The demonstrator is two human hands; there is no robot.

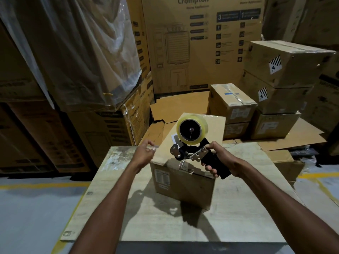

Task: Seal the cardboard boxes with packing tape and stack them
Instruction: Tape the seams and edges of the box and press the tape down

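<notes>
**One box on the desk, tape gun at its near top edge**

Sealing looked to be under way rather than finished. A single cardboard box sat on the desk, toward the middle of the far edge and turned at an angle, one corner pointing at the person. Its top flaps were folded shut. Whether a strip of tape already ran along the seam could not be made out, since the tape gun covered much of the top.

Off the desk's far right corner, sealed boxes stood stacked on the floor, with a lower pile just beside them on flattened cardboard. Those appeared done. The box on the desk still had to be taped, or finished, and carried over to join them.

The right hand was wrapped firmly around the tape gun's black handle, forearm reaching in from the near right. The gun's metal front hung over the box's near top edge, with the clear roll raised above the lid.

The left hand reached in from the near left to the box's upper left edge, its fingers curled with the tips drawn toward the thumb. Blur hid whether it pinched a tape end, pressed on the cardboard, or held nothing.
</notes>
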